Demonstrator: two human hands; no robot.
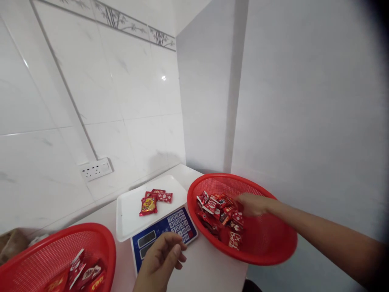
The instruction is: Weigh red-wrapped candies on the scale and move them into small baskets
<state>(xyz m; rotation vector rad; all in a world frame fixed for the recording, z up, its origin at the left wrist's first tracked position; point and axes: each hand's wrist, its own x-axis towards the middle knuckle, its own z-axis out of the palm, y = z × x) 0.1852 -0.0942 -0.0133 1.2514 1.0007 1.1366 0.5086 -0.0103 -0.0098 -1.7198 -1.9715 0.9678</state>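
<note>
My left hand (163, 259) hovers over the front edge of the weighing scale (145, 241), beside its keypad, fingers loosely curled and apart with nothing in them. My right hand (251, 204) reaches into the red basket (273, 253) on the right, at the edge of a heap of small red snack packets (220, 209). Its fingertips are blurred and partly hidden, so whether it grips a packet is unclear. On the scale's white tray (129, 217) lie several small packets, among them a red and yellow packet (148, 205).
A second red basket (111, 247) with larger red packets (86, 273) stands at the lower left. Both walls meet behind the white table (209, 265). A power socket (96, 169) is on the tiled wall. Something brown (15, 245) sits behind the left basket.
</note>
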